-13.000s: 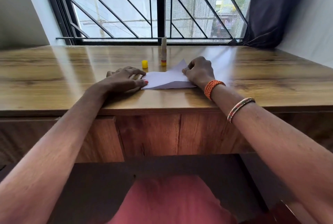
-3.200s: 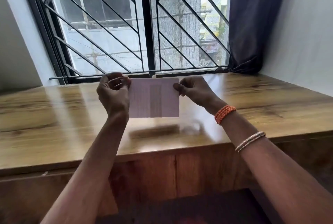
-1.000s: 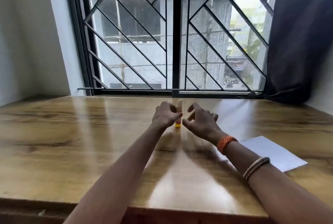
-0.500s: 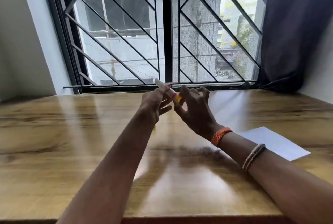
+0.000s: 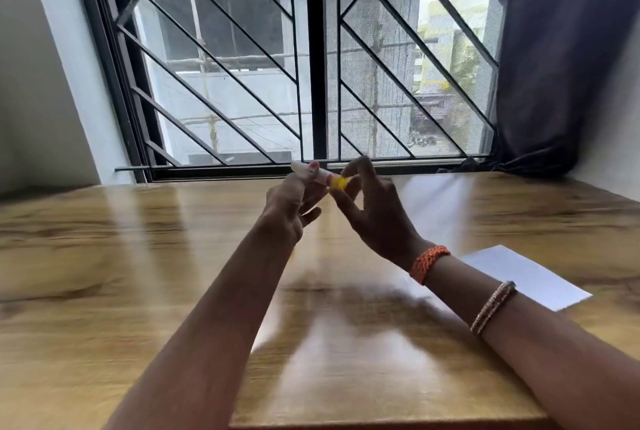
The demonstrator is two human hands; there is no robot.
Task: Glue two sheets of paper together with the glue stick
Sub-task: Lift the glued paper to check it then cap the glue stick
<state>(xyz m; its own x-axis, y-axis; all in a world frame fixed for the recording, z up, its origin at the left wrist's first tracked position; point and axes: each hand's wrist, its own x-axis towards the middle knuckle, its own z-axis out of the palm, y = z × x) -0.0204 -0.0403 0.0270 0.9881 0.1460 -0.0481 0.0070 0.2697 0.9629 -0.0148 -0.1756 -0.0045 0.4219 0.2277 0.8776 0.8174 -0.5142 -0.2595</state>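
Since half a second ago, both hands raised the slim white glue stick with yellow base [image 5: 320,177] slightly. Left hand [image 5: 294,202] grips its barrel; right hand [image 5: 370,208] pinches the yellow end. White paper [image 5: 530,277] lies right of the hands on the wooden table [image 5: 104,256], seemingly glued already; probably only closing the stick remains.

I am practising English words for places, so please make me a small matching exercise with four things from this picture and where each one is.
Things:
1. glue stick
2. paper
3. orange band
4. curtain

Places:
A. flat on the table, on the right
B. held between left hand and right hand
C. beside the window, on the right
D. around the right wrist

Pairs: 1-B, 2-A, 3-D, 4-C
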